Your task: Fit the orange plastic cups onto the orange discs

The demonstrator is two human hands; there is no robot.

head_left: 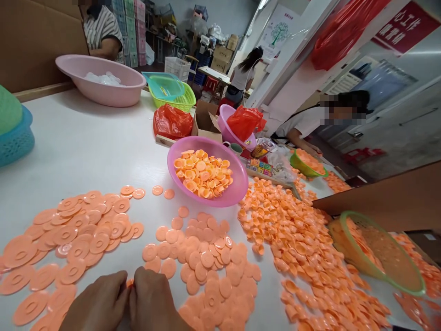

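My left hand (98, 301) and my right hand (153, 299) meet at the bottom of the head view, fingers curled and closed. A small orange plastic piece (130, 282) peeks out between them; most of it is hidden, so its exact shape cannot be told. Left of my hands spreads a pile of orange saucer-like discs (79, 225) with a raised ring in the centre. To the right lie smaller flat orange discs (210, 257). Beyond those, a pink bowl (174, 172) holds orange cup-shaped pieces (201, 174).
Loose orange cup-shaped pieces (292, 230) cover the right side of the white table (103, 151). A green-rimmed basket (406, 276) tilts at the right. A pink basin (106, 87) and a red bag (172, 122) stand at the back. A co-worker (306, 119) leans over at the right.
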